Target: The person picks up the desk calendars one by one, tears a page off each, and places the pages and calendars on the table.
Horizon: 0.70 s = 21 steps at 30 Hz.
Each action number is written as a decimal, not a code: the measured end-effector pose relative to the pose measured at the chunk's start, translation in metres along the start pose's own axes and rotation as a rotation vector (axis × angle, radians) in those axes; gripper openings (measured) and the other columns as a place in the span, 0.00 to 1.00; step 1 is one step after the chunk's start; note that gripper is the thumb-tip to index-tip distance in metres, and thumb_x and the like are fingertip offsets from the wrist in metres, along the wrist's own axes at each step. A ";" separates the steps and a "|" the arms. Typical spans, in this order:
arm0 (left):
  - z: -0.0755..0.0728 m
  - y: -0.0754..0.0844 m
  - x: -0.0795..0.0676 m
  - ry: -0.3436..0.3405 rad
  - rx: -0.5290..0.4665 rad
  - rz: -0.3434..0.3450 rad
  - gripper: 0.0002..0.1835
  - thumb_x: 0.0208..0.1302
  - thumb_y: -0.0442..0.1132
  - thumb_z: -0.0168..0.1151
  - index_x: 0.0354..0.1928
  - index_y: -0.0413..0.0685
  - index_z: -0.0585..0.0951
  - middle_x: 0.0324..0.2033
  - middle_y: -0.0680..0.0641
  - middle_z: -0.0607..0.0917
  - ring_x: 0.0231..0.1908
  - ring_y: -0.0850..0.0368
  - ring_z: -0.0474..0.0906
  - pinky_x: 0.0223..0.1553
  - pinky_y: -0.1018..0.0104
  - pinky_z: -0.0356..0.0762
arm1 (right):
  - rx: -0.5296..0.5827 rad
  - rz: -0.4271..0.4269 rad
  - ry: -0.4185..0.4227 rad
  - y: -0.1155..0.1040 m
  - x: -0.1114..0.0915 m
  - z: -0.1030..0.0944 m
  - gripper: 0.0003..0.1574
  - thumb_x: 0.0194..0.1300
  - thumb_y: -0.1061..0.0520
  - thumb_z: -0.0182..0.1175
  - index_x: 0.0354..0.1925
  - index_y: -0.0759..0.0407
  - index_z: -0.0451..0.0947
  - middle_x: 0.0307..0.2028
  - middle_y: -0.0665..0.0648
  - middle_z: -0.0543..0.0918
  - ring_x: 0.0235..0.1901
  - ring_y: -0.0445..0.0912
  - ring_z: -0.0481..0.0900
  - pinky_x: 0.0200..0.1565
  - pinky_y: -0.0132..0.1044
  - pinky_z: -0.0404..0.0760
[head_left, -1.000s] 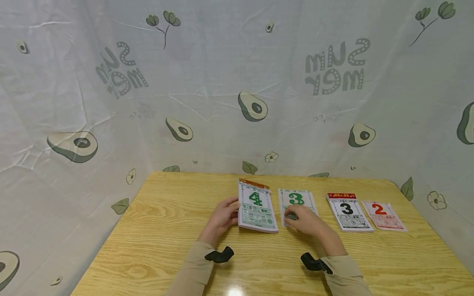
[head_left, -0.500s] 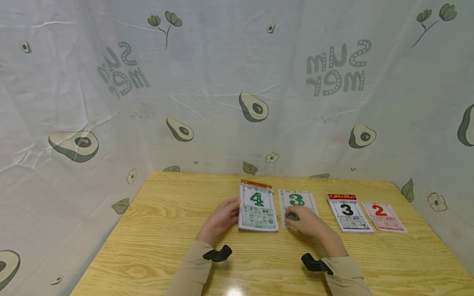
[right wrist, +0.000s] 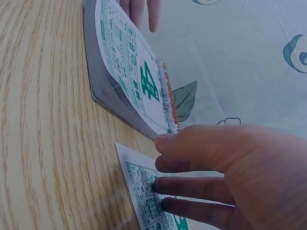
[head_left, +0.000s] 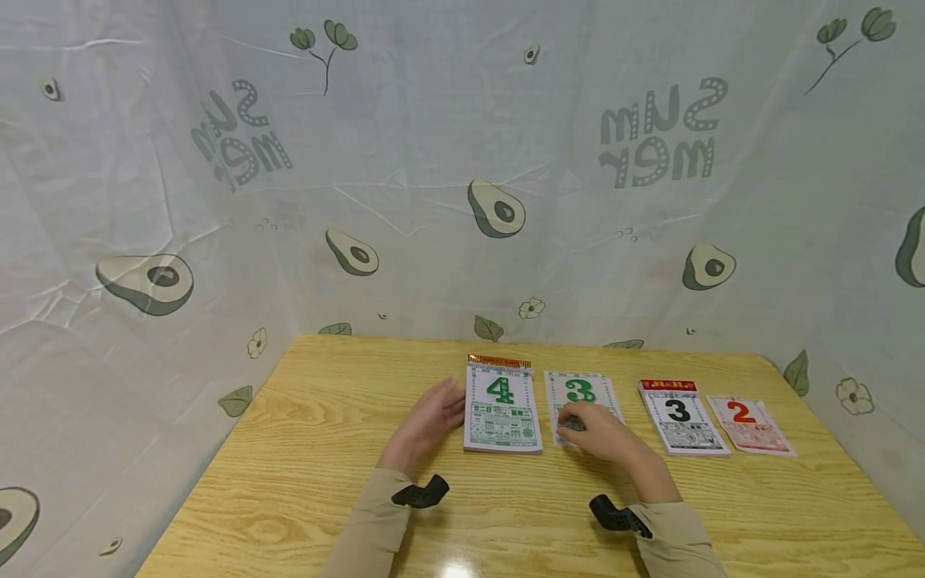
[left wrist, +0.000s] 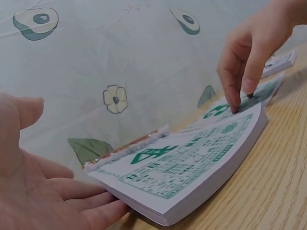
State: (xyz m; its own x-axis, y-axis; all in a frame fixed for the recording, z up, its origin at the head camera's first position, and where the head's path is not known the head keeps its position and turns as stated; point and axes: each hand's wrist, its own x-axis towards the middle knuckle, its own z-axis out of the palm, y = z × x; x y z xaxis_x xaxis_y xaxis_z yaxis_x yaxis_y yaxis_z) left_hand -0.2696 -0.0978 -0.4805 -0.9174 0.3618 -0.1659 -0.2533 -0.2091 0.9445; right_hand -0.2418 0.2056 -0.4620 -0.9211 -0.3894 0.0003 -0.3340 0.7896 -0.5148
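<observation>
A thick tear-off calendar pad (head_left: 502,413) with a green 4 lies on the table, its torn orange-and-gold binding at the far end. My left hand (head_left: 429,421) is at its left edge; in the left wrist view the fingers (left wrist: 91,201) extend at the pad's side, thumb up and apart from it. Right of the pad is a loose calendar sheet (head_left: 581,389) with a green 3. My right hand (head_left: 596,429) rests its fingertips on this sheet's lower part, covering some print. From the right wrist view, these fingers (right wrist: 196,189) are only slightly bent, with nothing gripped.
Farther right lie a second calendar pad (head_left: 682,417) with a black 3 and red top, and a loose sheet (head_left: 747,423) with a red 2. All rest on a wood-grain table (head_left: 303,482). A curtain (head_left: 405,160) printed with avocados hangs behind the table.
The calendar pad with the green 4, earlier held and slightly raised by my left hand, has settled flat. My left fingers have loosened and drawn slightly left. My right hand stays put.
</observation>
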 end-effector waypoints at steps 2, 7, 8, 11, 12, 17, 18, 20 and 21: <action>0.000 0.002 0.000 0.021 -0.007 -0.014 0.44 0.75 0.59 0.43 0.76 0.39 0.39 0.72 0.27 0.54 0.74 0.36 0.50 0.72 0.48 0.54 | 0.001 -0.001 0.001 0.001 0.000 0.000 0.09 0.65 0.56 0.63 0.42 0.59 0.81 0.42 0.56 0.84 0.46 0.52 0.81 0.47 0.49 0.79; 0.000 0.006 -0.002 0.055 0.011 -0.024 0.46 0.72 0.62 0.46 0.76 0.40 0.42 0.72 0.26 0.55 0.73 0.36 0.52 0.72 0.48 0.56 | -0.003 -0.008 0.003 0.003 0.001 0.000 0.09 0.65 0.55 0.63 0.42 0.59 0.81 0.42 0.56 0.84 0.46 0.52 0.81 0.47 0.49 0.79; 0.000 0.007 -0.002 0.058 0.010 -0.025 0.45 0.73 0.61 0.45 0.76 0.40 0.43 0.71 0.26 0.55 0.73 0.36 0.52 0.72 0.49 0.56 | -0.003 -0.009 0.003 0.003 0.001 0.000 0.09 0.65 0.55 0.63 0.42 0.58 0.81 0.41 0.56 0.84 0.46 0.52 0.81 0.47 0.48 0.79; -0.001 0.008 -0.004 0.063 0.004 -0.024 0.42 0.75 0.59 0.43 0.76 0.40 0.44 0.71 0.25 0.54 0.73 0.35 0.52 0.72 0.48 0.55 | -0.004 -0.014 0.001 0.003 0.001 0.000 0.09 0.65 0.55 0.63 0.42 0.59 0.81 0.41 0.55 0.84 0.46 0.52 0.81 0.47 0.48 0.79; -0.002 0.009 -0.005 0.067 -0.003 -0.023 0.41 0.75 0.59 0.43 0.76 0.41 0.45 0.72 0.26 0.54 0.73 0.35 0.52 0.72 0.48 0.54 | -0.005 -0.018 0.001 0.003 0.002 0.000 0.10 0.65 0.55 0.63 0.43 0.59 0.81 0.42 0.56 0.84 0.46 0.52 0.81 0.47 0.48 0.79; -0.007 0.016 -0.009 0.074 0.054 0.016 0.41 0.74 0.60 0.44 0.77 0.43 0.48 0.73 0.28 0.53 0.74 0.35 0.50 0.73 0.45 0.52 | -0.004 -0.035 0.010 0.002 0.001 -0.003 0.11 0.66 0.56 0.62 0.45 0.60 0.81 0.44 0.58 0.84 0.48 0.56 0.81 0.48 0.51 0.79; -0.008 0.018 -0.010 0.078 0.072 0.024 0.41 0.74 0.60 0.44 0.76 0.43 0.48 0.73 0.29 0.53 0.74 0.35 0.50 0.73 0.45 0.51 | -0.009 -0.041 0.013 0.001 0.001 -0.004 0.12 0.67 0.55 0.61 0.45 0.60 0.81 0.45 0.59 0.84 0.48 0.57 0.81 0.48 0.52 0.79; -0.009 0.021 -0.011 0.091 0.136 0.050 0.41 0.74 0.60 0.44 0.76 0.40 0.49 0.73 0.29 0.54 0.74 0.34 0.50 0.72 0.44 0.52 | -0.018 -0.041 0.025 0.000 -0.001 -0.007 0.12 0.67 0.55 0.61 0.46 0.60 0.81 0.47 0.61 0.84 0.51 0.59 0.80 0.50 0.53 0.78; -0.010 0.022 -0.012 0.099 0.173 0.062 0.41 0.74 0.60 0.43 0.76 0.39 0.50 0.73 0.30 0.54 0.74 0.34 0.50 0.72 0.44 0.52 | -0.022 -0.037 0.034 -0.001 -0.001 -0.008 0.12 0.67 0.55 0.61 0.46 0.60 0.81 0.48 0.61 0.83 0.52 0.59 0.79 0.51 0.54 0.78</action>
